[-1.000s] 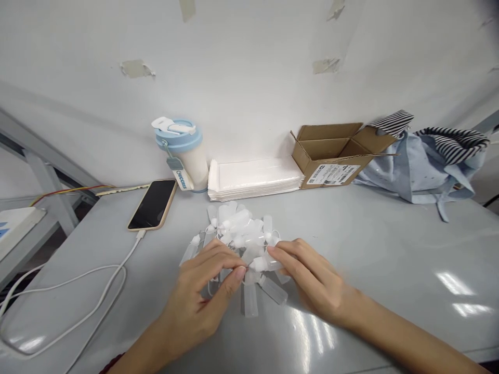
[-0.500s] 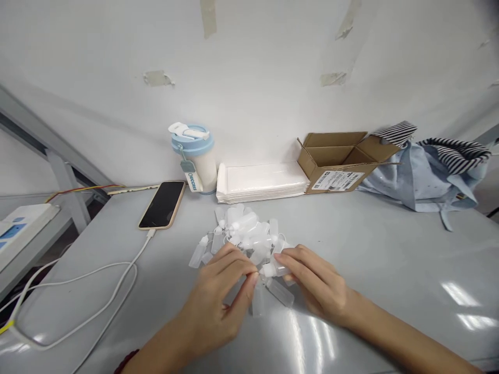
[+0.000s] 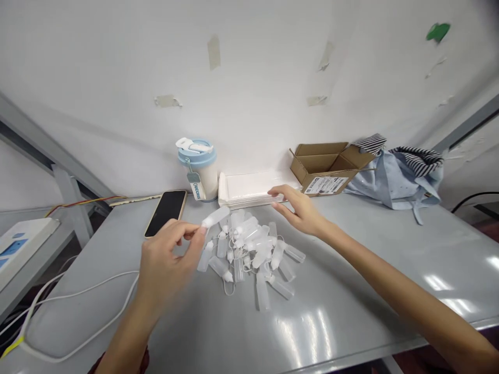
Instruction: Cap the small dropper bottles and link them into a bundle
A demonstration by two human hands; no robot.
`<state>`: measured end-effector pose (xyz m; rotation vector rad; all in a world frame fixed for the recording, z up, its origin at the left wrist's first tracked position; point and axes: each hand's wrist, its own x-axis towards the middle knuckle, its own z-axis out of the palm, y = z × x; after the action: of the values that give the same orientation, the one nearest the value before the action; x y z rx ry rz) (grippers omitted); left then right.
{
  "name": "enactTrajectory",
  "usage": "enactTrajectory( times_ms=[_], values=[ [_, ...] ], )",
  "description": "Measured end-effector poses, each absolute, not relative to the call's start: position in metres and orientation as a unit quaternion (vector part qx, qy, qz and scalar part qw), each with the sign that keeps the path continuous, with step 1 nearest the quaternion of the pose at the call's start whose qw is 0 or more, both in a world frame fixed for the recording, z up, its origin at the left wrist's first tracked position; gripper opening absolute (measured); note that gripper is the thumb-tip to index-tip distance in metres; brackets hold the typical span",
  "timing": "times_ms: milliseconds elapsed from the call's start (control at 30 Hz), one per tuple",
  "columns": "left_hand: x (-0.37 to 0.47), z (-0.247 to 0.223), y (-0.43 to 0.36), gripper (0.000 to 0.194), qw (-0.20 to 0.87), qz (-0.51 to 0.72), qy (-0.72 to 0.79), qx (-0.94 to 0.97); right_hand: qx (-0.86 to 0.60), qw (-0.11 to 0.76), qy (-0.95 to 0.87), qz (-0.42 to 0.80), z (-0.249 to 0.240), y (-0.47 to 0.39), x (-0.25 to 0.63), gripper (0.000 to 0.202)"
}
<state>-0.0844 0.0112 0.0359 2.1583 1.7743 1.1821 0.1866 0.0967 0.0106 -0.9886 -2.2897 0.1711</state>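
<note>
My left hand [image 3: 169,259] pinches a small translucent plastic dropper bottle [image 3: 217,216] by its white cap end, holding it above the left edge of a pile. That pile of similar dropper bottles [image 3: 249,241] lies loose on the grey table [image 3: 335,291], several with thin looped cap straps. My right hand [image 3: 298,210] is empty, its thumb and fingers apart, at the right front part of a stack of white padded envelopes [image 3: 249,186]. Whether its fingertips touch the stack I cannot tell.
A blue-lidded tumbler [image 3: 202,174] and a phone [image 3: 166,212] are at the left, with a white cable [image 3: 113,317] in front. An open cardboard box [image 3: 323,171] and a light blue cloth bag [image 3: 397,179] stand at the back right.
My left hand has moved left and lifted with a bottle in it. My right hand has let go of the bottle at the pile and reached forward to the envelopes. The camera view has shifted.
</note>
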Motion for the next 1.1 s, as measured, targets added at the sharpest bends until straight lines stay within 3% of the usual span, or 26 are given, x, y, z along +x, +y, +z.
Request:
enactTrajectory(
  times_ms=[100, 267, 367, 567, 800, 867, 1000, 1100],
  values=[
    [-0.085, 0.029, 0.013, 0.021, 0.031, 0.294, 0.601, 0.743, -0.394, 0.247, -0.884, 0.045, 0.014, 0.129, 0.182, 0.031],
    [-0.073, 0.021, 0.013, 0.034, 0.156, 0.109, 0.610, 0.769, -0.401, 0.104, -0.908, 0.060, 0.015, 0.169, 0.172, 0.047],
    [-0.069, 0.019, 0.015, 0.044, 0.159, 0.117, 0.633, 0.749, -0.398, 0.047, -0.913, 0.073, 0.020, 0.186, 0.166, 0.043],
    [-0.069, 0.015, 0.018, 0.043, 0.156, 0.166, 0.666, 0.710, -0.390, -0.011, -0.919, 0.049, 0.031, 0.201, 0.162, 0.033],
    [-0.070, 0.016, 0.019, 0.043, 0.145, 0.218, 0.670, 0.695, -0.376, 0.017, -0.923, -0.077, 0.014, 0.179, 0.154, 0.019],
    [-0.071, 0.017, 0.020, 0.042, 0.156, 0.242, 0.672, 0.683, -0.360, 0.041, -0.925, -0.116, 0.010, 0.171, 0.154, 0.024],
    [-0.073, 0.020, 0.022, 0.039, 0.287, 0.322, 0.674, 0.600, -0.327, 0.122, -0.919, -0.184, 0.012, 0.145, 0.163, 0.030],
    [-0.075, 0.023, 0.023, 0.046, 0.480, 0.348, 0.611, 0.525, -0.285, 0.178, -0.917, -0.213, 0.007, 0.111, 0.175, 0.026]
  ],
)
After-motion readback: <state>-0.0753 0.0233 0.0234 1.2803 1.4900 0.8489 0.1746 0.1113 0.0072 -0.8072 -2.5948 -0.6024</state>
